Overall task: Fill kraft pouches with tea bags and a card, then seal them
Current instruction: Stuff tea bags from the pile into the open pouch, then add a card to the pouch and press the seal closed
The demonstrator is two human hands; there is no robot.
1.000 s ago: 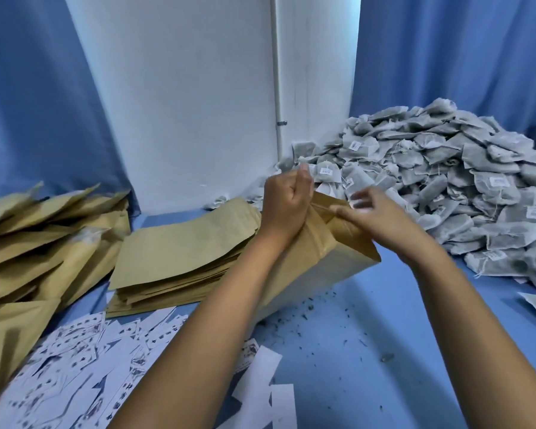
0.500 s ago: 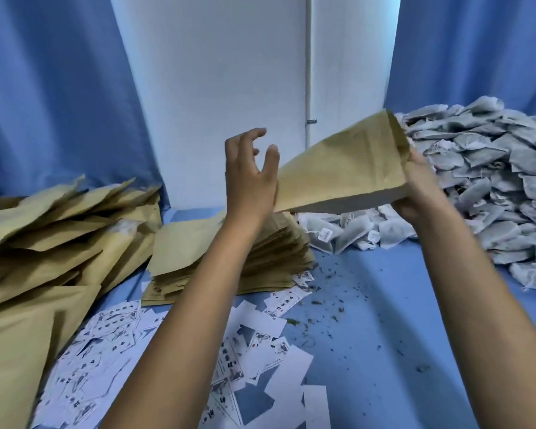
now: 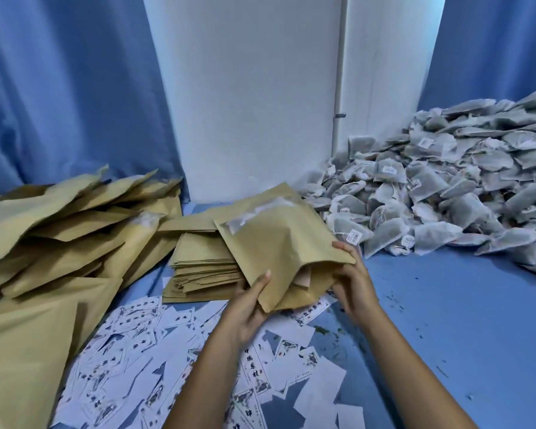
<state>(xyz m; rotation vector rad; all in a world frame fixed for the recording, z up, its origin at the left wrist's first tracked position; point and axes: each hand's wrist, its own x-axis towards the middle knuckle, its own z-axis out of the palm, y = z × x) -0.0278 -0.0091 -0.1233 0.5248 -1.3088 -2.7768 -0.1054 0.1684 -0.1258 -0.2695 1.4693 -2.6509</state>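
I hold one kraft pouch flat and low over the blue table, its open mouth turned toward me. My left hand grips the mouth's left corner, thumb on top. My right hand grips the mouth's right side and holds it apart. Something pale shows inside the opening. A clear strip runs across the pouch's far end. A stack of flat empty pouches lies just behind and left of it. Printed cards are scattered below my hands. The tea bag pile rises to the right.
A loose heap of larger kraft pouches fills the left side. Blue table surface with tea crumbs lies at the right front. A white wall panel and blue curtains close off the back.
The pouch was raised high in my right hand with my left hand open beside it. Now it is down near the table, mouth toward me, with both hands gripping the opening.
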